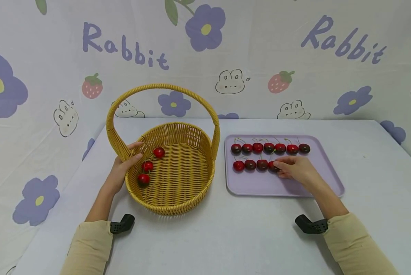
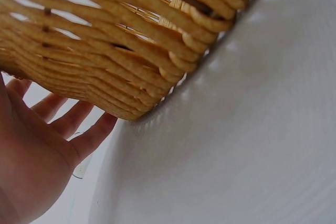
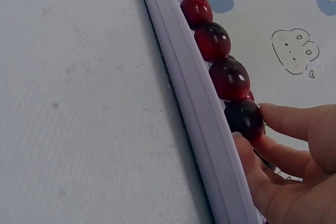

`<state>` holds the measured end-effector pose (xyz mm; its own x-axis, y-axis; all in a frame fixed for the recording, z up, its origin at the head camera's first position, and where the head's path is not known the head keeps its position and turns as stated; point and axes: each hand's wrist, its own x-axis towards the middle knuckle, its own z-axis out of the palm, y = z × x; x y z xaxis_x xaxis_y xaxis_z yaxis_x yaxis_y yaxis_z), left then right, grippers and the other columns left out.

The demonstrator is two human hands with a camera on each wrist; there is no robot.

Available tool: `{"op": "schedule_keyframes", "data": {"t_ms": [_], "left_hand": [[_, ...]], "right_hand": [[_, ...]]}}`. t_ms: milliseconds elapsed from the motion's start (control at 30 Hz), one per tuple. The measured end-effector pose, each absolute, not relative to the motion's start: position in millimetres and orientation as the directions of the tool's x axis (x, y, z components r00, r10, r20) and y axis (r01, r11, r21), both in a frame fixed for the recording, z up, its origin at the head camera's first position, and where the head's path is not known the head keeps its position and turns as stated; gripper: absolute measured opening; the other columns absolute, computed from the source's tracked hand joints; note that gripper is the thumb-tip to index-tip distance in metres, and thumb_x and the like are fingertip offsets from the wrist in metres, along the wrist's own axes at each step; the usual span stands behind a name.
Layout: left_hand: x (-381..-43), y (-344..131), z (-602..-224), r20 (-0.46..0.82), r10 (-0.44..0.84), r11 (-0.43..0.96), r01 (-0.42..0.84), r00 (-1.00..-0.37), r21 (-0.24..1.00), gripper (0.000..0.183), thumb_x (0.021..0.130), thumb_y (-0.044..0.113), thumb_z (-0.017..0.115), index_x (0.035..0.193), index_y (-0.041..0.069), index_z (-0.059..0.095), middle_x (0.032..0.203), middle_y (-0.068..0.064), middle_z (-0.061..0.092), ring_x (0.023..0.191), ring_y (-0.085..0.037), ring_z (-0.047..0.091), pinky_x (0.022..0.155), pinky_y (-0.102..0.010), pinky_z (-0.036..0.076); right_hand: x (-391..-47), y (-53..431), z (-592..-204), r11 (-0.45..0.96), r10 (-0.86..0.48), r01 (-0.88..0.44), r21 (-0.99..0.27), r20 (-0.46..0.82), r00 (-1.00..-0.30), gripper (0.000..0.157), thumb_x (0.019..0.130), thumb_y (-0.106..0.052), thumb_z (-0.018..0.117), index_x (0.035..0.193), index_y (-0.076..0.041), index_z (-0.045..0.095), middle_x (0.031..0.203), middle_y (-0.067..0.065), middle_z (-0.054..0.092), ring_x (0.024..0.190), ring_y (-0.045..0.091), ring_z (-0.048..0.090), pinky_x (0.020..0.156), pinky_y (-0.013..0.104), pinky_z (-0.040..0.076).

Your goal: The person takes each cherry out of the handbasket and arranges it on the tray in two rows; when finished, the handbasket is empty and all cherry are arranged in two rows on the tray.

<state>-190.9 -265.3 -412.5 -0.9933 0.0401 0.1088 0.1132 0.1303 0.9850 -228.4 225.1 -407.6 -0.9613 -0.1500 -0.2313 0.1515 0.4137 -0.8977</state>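
Observation:
My left hand [image 1: 117, 173] grips the left side of a yellow woven basket [image 1: 178, 208] by the foot of its tall arched handle. In the left wrist view, its fingers [image 2: 94, 132] lie against the outside of the weave. Three red cherries [image 1: 159, 152] sit inside along the basket's left part. My right hand [image 1: 300, 170] pinches a dark red cherry [image 3: 244, 118] at the right end of the front row on a pale purple tray [image 1: 253, 187]. Other cherries [image 1: 250, 165] line up to its left, and a back row of several cherries [image 1: 258, 148] with stems lies behind.
The basket stands left of the tray on a white-covered table [image 1: 226, 236]. A patterned cloth [image 1: 253, 46] with flowers, rabbits and strawberries hangs behind. Above the basket rises its handle [image 1: 162, 87]. Black wrist devices [image 1: 312, 225] sit by both sleeves.

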Motion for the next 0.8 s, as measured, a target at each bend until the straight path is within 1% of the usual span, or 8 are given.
{"op": "schedule_keyframes", "data": {"t_ms": [200, 633, 800], "left_hand": [[-190.7, -265.5, -412.5, 0.110, 0.047, 0.130, 0.115, -0.993, 0.985, 0.051, 0.098, 0.019, 0.050, 0.142, 0.001, 0.036, 0.148, -0.016, 0.033, 0.134, -0.034, 0.031, 0.109, -0.052, 0.021], [-190.3, -266.6, -412.6, 0.110, 0.046, 0.136, 0.115, -0.993, 0.984, 0.051, 0.098, 0.020, 0.049, 0.143, 0.001, 0.035, 0.149, -0.016, 0.032, 0.135, -0.035, 0.030, 0.109, -0.053, 0.020], [-190.3, -265.8, -411.7, 0.112, 0.048, 0.131, 0.117, -0.993, 0.984, 0.051, 0.098, 0.019, 0.049, 0.143, 0.001, 0.035, 0.148, -0.017, 0.032, 0.134, -0.035, 0.031, 0.109, -0.053, 0.021]], "right_hand": [[-227.7, 224.1, -407.8, 0.440, -0.151, 0.129, -0.889, -0.215, -0.965, 0.048, 0.095, -0.019, 0.060, 0.126, 0.016, 0.049, 0.104, 0.016, 0.066, 0.072, 0.007, 0.063, 0.070, 0.022, 0.053], [-227.0, 225.3, -406.4, 0.449, -0.139, 0.126, -0.885, -0.208, -0.968, 0.045, 0.097, -0.018, 0.056, 0.126, 0.016, 0.049, 0.111, 0.020, 0.063, 0.074, 0.008, 0.064, 0.071, 0.023, 0.053], [-226.7, 228.0, -404.8, 0.452, -0.123, 0.140, -0.881, -0.217, -0.968, 0.050, 0.098, -0.023, 0.055, 0.128, 0.016, 0.046, 0.110, 0.021, 0.061, 0.075, 0.009, 0.064, 0.072, 0.024, 0.053]]}}
